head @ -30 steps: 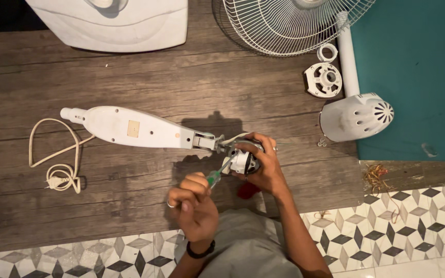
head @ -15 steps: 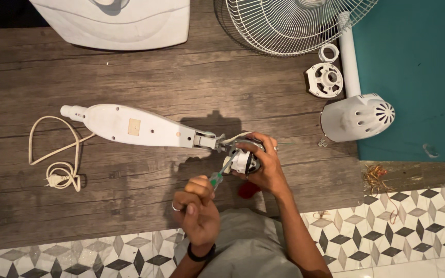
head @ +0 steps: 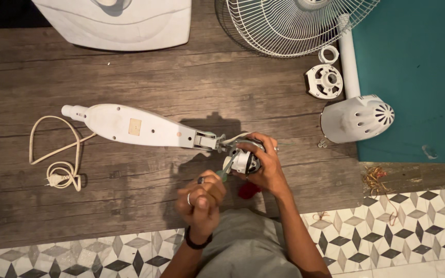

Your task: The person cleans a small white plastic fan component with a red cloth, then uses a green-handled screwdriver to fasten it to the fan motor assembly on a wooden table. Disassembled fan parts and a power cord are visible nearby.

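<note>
Left hand [head: 202, 200]: clenched on screwdriver [head: 226, 169], tip at motor [head: 245, 159]. Right hand [head: 263, 167]: clasped around motor, beside white fan neck [head: 135, 125].

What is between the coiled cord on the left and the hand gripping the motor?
The long white fan neck stretches between the cord and the right hand on the motor, in the head view.

Left hand [head: 202, 198] fisted in a closed grip, right hand [head: 263, 164] cupped with fingers curled, forearms converging.

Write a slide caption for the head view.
Left hand drives a screwdriver into the fan motor gripped by the right hand.
</note>
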